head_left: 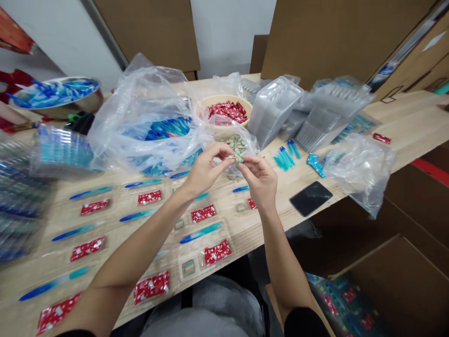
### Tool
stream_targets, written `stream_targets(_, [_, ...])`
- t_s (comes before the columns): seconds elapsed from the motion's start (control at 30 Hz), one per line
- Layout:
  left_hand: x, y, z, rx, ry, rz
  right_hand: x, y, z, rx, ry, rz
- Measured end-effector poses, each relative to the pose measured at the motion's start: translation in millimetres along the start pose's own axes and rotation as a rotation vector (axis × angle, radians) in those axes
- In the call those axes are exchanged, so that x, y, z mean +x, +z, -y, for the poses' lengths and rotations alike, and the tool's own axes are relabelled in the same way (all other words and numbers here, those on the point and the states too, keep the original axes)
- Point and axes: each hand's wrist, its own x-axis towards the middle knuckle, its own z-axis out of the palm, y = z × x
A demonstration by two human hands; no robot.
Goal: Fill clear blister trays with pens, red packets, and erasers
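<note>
grip: left hand [205, 171] and right hand [261, 180] pinch one small packet [239, 158], print unreadable.

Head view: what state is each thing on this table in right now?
small packet: pinched between the fingers of both hands.
left hand: fingers closed on the small packet.
right hand: fingers closed on the small packet.
phone: lying flat, screen dark.
tan bowl: filled with red sachets.
metal bowl: heaped with blue sticks.
clear bag: crumpled, partly filled.
stacked clear trays: tipped over, leaning.
</note>
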Motion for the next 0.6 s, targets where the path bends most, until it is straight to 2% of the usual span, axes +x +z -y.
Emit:
stream_targets(0.1, [-2.1,-1.4,5.5,-0.085,-0.112,0.022,1.5,5.2,-1.3,-0.017,-0.016,0.006])
stream_targets(0.2, [-1.8,-7.3,7.7,-0.053,-0.115,0.066,4.3,10.1,-2.7,0.002,-0.048,0.006])
stream_targets(0.37, [-8.1,-22.8,-2.2,0.153,0.074,-0.039,9.2,15.9,-2.6,-0.08,-0.095,0.05])
stream_targets(0.53, [-37.2,-41.1,-28.7,0.181,0.176,-0.179,21.9,16.5,-12.4,-0.22,-0.182,0.033])
stream_targets(0.6, [-50.9,-49.0,-43.4,0.176,0.215,-0.205,29.5,15.5,-21.3,-0.347,-0.203,0.023])
